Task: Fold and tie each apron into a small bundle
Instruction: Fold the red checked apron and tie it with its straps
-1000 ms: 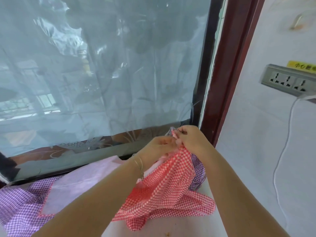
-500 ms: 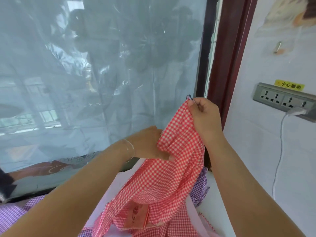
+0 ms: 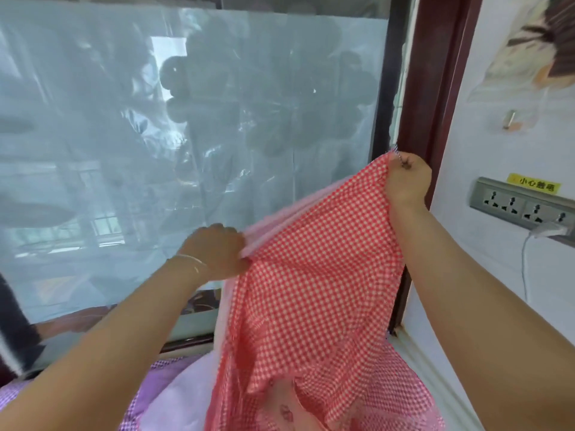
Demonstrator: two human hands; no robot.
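Plastic-covered window (image 3: 193, 144), white wall (image 3: 497, 144)

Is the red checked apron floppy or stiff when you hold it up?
Probably floppy: the apron sags and creases between the left hand and right hand. Likely light too, since each hand holds just an edge.

We see a white surface (image 3: 435, 368) at the lower right, running along the wall and meeting the dark red window frame (image 3: 401, 306) at its far end. On it, at the lower left, lies purple gingham fabric (image 3: 146, 396) with a pale pink cloth (image 3: 189, 390) on top. The red gingham apron (image 3: 311, 290) hangs down over this surface; we cannot tell where it touches.
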